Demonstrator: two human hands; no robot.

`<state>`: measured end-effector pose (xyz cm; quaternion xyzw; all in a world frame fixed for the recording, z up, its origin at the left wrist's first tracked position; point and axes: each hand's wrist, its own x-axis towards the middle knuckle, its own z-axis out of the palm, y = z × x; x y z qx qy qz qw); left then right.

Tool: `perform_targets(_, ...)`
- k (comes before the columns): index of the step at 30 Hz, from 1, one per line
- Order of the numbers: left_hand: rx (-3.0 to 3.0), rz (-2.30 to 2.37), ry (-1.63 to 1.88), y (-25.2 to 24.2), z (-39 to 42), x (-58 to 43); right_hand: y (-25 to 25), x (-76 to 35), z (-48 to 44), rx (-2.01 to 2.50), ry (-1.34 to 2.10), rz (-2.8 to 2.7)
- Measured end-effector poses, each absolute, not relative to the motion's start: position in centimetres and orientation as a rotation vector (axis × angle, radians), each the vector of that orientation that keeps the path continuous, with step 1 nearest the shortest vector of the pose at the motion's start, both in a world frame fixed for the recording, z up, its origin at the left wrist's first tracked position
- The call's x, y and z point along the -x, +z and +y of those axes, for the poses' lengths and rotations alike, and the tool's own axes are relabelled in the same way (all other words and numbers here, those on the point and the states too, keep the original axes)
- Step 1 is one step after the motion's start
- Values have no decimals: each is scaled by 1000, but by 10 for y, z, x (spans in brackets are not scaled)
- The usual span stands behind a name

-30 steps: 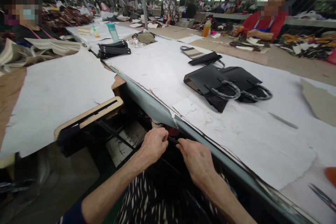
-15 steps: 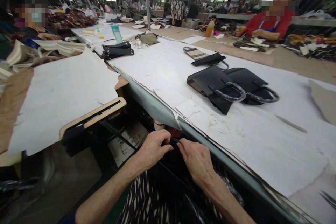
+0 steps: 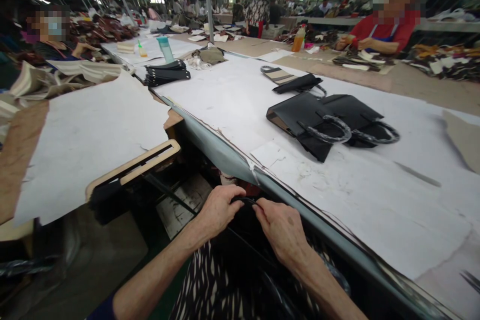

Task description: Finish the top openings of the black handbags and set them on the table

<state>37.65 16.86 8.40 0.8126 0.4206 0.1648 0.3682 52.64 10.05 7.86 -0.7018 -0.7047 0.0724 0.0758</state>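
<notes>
A black handbag (image 3: pixel 245 247) rests on my lap, over black-and-white patterned clothing. My left hand (image 3: pixel 219 210) pinches the bag's upper edge between thumb and fingers. Just to its right, my right hand (image 3: pixel 281 227) grips the same edge, with a short dark strip of rim showing between the two. Both hands are closed, and the fingertips are partly hidden. Much of the bag lies in shadow under my forearms. On the white-covered table, two black handbags (image 3: pixel 300 117) with plastic-wrapped handles lie overlapping, beside a smaller black-and-striped piece (image 3: pixel 292 80).
The table edge (image 3: pixel 300 200) runs diagonally just beyond my hands. To the left are a wooden-topped brush-like piece (image 3: pixel 133 167) and a paper-covered side table (image 3: pixel 90 130). Dark strips (image 3: pixel 167 74) are stacked near a teal bottle (image 3: pixel 166 50). Two people sit across and left.
My left thumb and fingers have shifted slightly left along the bag's edge, so a bit more rim shows. The person at left has raised a hand.
</notes>
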Motion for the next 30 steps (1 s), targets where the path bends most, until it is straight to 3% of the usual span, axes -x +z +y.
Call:
perform_targets(12, -2098, 1068, 419, 81, 167, -374, 90, -511, 119, 2132, 420, -2295)
perform_targets(17, -1973, 1358, 535, 83, 140, -362, 97, -516, 129, 1999, 519, -2428)
perform_targets(30, -1342, 1567, 974, 91, 95, -365, 110, -507, 126, 2059, 308, -2482)
